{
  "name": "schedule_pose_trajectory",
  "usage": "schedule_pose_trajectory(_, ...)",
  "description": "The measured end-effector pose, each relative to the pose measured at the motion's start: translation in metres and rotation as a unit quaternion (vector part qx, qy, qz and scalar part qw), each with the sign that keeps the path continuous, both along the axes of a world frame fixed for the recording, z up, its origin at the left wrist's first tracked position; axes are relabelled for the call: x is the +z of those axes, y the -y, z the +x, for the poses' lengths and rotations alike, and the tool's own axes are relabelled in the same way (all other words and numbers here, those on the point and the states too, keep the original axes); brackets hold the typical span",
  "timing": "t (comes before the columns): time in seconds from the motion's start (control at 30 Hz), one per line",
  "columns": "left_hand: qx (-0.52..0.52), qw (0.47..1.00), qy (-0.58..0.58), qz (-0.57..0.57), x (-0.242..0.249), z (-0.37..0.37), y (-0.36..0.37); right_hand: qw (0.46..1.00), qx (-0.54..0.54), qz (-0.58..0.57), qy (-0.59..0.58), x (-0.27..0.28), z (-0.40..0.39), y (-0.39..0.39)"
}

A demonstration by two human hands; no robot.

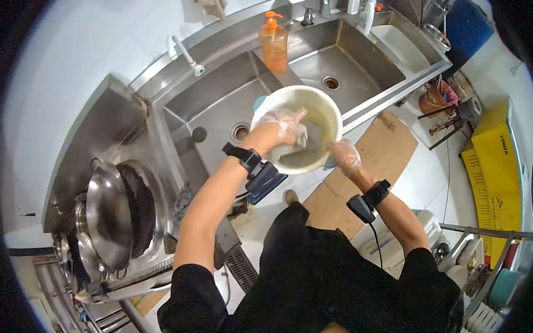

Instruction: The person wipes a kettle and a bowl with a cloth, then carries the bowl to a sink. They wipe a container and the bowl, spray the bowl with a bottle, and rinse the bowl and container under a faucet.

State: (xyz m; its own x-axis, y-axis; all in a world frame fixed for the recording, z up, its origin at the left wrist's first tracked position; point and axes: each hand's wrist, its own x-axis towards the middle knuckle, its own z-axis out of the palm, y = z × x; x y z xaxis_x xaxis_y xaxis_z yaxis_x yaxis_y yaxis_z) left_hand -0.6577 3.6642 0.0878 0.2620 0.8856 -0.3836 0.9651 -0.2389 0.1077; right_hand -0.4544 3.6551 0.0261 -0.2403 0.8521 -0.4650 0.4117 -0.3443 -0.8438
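bucket, cream-white and round, with a thick smooth rim and two pale blue lugs, one at its upper left and the other by my right hand. its inner wall is a little yellowed on the right side, greyer and duller lower down. it sits at the front edge of the sink, before the end of the divider, between the left basin and the right basin; i can't tell what its base rests on. its mouth faces up towards me, so i look straight in; its long axis runs from the mouth down and away from me, the base hidden.

my left hand is down inside, in a clear glove, fingers curled on a pale cloth and thumb sticking out to the right. the cloth is bunched and partly covered by that hand, so i can't tell which way it lies. my right hand, gloved too, is clamped on the rim at the lower right. beyond the bucket, an orange pump bottle stands upright on the divider. a drain shows just left of the bucket.
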Motion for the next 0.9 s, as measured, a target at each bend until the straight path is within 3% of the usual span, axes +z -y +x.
schedule_pose_trajectory(0.07, 0.006, 0.999, -0.007, -0.039, -0.019, 0.008, -0.021, 0.999, 0.012, 0.037, 0.019, -0.007, 0.005, -0.014)
schedule_pose_trajectory(0.2, -0.019, 1.000, -0.010, 0.002, -0.058, 0.021, -0.068, 0.990, 0.047, 0.119, 0.049, -0.005, 0.016, -0.040)
schedule_pose_trajectory(0.37, -0.082, 0.996, -0.035, 0.007, -0.057, 0.037, -0.114, 0.994, 0.012, 0.103, 0.036, -0.003, 0.036, -0.076)
schedule_pose_trajectory(0.43, -0.111, 0.984, 0.075, 0.119, -0.064, 0.038, -0.130, 0.990, 0.008, 0.123, 0.065, -0.010, 0.051, -0.095)
schedule_pose_trajectory(0.53, -0.126, 0.973, 0.130, 0.144, -0.067, 0.044, -0.173, 0.994, 0.000, 0.096, 0.042, -0.033, 0.083, -0.134)
schedule_pose_trajectory(0.57, -0.145, 0.973, 0.108, 0.142, -0.061, 0.046, -0.187, 0.987, 0.043, 0.144, 0.063, -0.031, 0.095, -0.147)
schedule_pose_trajectory(0.63, -0.089, 0.962, 0.205, 0.156, -0.054, 0.049, -0.207, 0.948, 0.115, 0.261, 0.143, -0.020, 0.113, -0.163)
schedule_pose_trajectory(0.7, -0.044, 0.941, 0.290, 0.166, -0.054, 0.053, -0.228, 0.834, 0.155, 0.524, 0.077, -0.071, 0.147, -0.203)
schedule_pose_trajectory(0.73, -0.005, 0.924, 0.327, 0.197, -0.052, 0.055, -0.236, 0.953, 0.077, 0.276, 0.093, -0.056, 0.146, -0.220)
schedule_pose_trajectory(0.83, 0.104, 0.929, 0.343, 0.090, -0.015, 0.067, -0.263, 0.972, 0.070, 0.200, 0.102, -0.066, 0.166, -0.277)
schedule_pose_trajectory(0.9, 0.121, 0.913, 0.372, 0.115, -0.025, 0.073, -0.286, 0.983, 0.059, 0.140, 0.107, -0.041, 0.166, -0.303)
